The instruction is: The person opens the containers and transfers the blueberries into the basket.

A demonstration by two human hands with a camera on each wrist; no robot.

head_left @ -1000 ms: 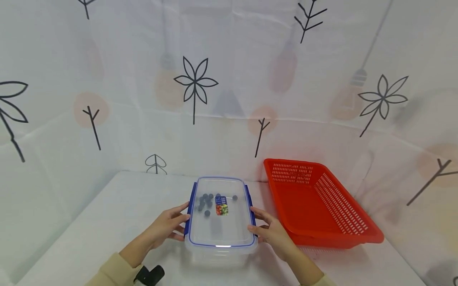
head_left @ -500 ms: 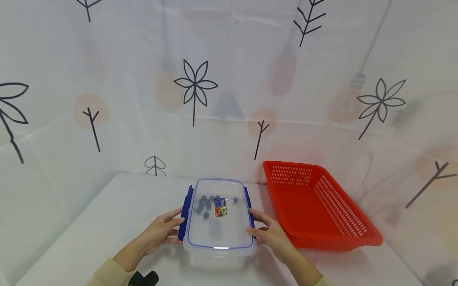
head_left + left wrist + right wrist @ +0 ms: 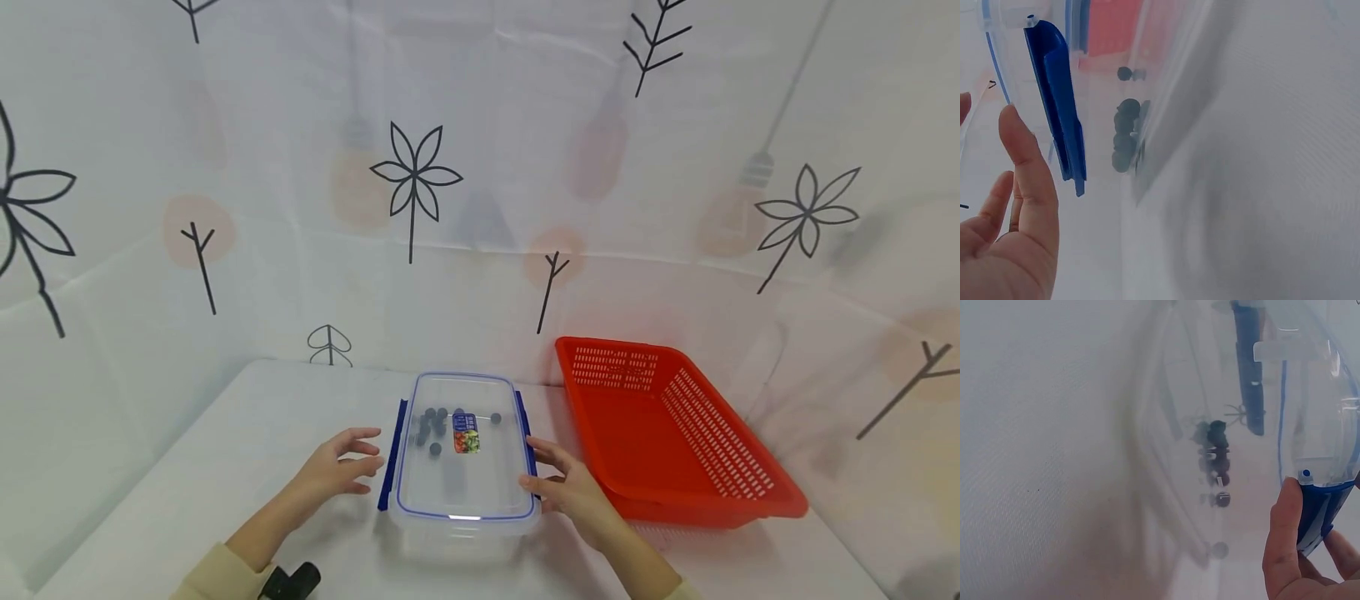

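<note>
1. Sitting on the white tabletop (image 3: 285, 417) is a see-through plastic box (image 3: 467, 487) with a blue-edged lid and dark round balls (image 3: 1124, 125) inside.
2. The left hand (image 3: 330, 471) has its fingers spread apart, just beside the long blue plastic clip (image 3: 393, 455) that sticks out.
3. The right hand (image 3: 576, 493) pinches the box's right side.
4. A red plastic basket (image 3: 697, 507) with holes stands near, on the right.
5. White cloth (image 3: 480, 83) with black plant drawings is behind.
</note>
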